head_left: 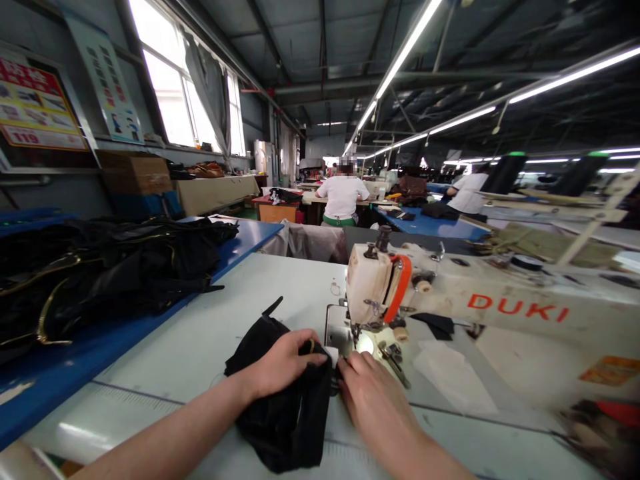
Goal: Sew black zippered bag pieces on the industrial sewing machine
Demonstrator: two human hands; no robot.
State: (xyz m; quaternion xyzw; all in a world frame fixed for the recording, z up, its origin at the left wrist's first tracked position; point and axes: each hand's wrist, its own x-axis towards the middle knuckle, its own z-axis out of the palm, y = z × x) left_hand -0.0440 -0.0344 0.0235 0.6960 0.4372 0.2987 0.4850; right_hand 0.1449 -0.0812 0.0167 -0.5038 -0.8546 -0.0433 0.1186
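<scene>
Black cloth piece (283, 420) gripped by left hand (281, 363) | white tag (331, 356) beside right hand (373, 393), whose grip is unclear | stitching seemingly not under way

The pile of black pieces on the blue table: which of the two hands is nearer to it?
Left. The left hand is on the black fabric, right of the pile; the right hand is farther right, in front of the sewing machine's head.

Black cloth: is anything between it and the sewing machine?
Yes: a small white piece at the edge of the black cloth nearest the sewing machine, with the right hand beside it. Nothing else visible lies between.
</scene>
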